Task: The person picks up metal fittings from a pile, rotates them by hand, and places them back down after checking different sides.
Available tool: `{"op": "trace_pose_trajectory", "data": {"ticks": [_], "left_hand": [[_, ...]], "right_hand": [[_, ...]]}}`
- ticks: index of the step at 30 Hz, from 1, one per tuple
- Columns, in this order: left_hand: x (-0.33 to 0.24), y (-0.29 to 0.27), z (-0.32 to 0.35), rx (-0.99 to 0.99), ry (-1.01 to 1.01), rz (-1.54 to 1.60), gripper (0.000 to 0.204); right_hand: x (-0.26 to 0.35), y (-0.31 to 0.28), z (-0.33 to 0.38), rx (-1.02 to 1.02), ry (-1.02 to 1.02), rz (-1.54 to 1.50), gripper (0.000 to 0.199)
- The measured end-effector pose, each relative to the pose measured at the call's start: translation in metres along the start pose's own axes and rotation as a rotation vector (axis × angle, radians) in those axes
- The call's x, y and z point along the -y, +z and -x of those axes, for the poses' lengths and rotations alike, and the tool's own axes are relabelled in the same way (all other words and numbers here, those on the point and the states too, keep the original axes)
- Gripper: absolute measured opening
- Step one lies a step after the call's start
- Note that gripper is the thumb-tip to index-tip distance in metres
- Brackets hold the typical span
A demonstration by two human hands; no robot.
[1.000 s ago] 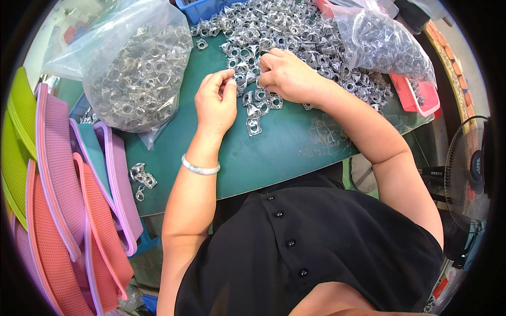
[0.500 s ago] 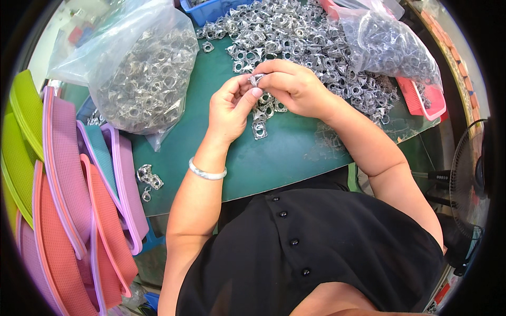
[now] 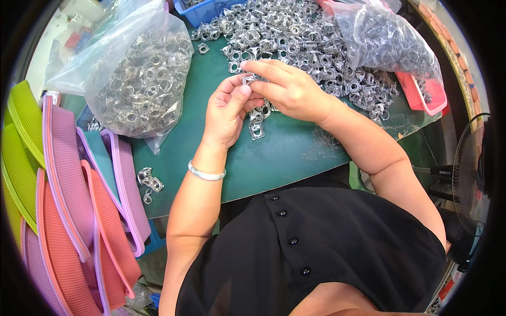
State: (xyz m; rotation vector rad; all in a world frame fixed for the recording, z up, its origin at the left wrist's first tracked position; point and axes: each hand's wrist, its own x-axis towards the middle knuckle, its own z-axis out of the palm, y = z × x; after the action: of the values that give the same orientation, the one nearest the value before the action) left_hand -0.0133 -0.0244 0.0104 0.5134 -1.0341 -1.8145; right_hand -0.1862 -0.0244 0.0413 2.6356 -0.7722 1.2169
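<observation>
My left hand (image 3: 227, 108) pinches a small silver metal part (image 3: 247, 79) between thumb and fingers. Over it from the right comes my right hand (image 3: 292, 90), its fingers bent and lying against the same part; its thumb is hidden. Beyond both hands spreads a large heap of similar ring-shaped metal parts (image 3: 295, 37). Close below my hands, one loose metal part (image 3: 256, 131) lies on the green table (image 3: 284, 152), with a few more partly covered by my fingers.
A clear plastic bag of metal parts (image 3: 150, 79) stands at left, another plastic bag (image 3: 387, 39) at right on a pink basket (image 3: 427, 95). Colourful stacked baskets (image 3: 68, 174) crowd the left edge. A blue bin (image 3: 211, 10) is at the back; a fan (image 3: 469, 174) stands right.
My right hand's fingers have stretched out and shifted slightly left across the held part. My left hand keeps its pinch. The whole view has shifted a little.
</observation>
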Motion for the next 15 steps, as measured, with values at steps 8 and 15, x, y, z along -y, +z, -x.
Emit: {"op": "trace_pose_trajectory", "data": {"ticks": [8, 15], "left_hand": [[0.000, -0.005, -0.003, 0.008, 0.050, 0.112, 0.030], [-0.001, 0.002, 0.000, 0.053, 0.053, 0.077, 0.034]], "right_hand": [[0.003, 0.002, 0.005, -0.125, 0.299, -0.237, 0.042], [-0.004, 0.005, 0.008, -0.059, 0.278, -0.303, 0.041]]}}
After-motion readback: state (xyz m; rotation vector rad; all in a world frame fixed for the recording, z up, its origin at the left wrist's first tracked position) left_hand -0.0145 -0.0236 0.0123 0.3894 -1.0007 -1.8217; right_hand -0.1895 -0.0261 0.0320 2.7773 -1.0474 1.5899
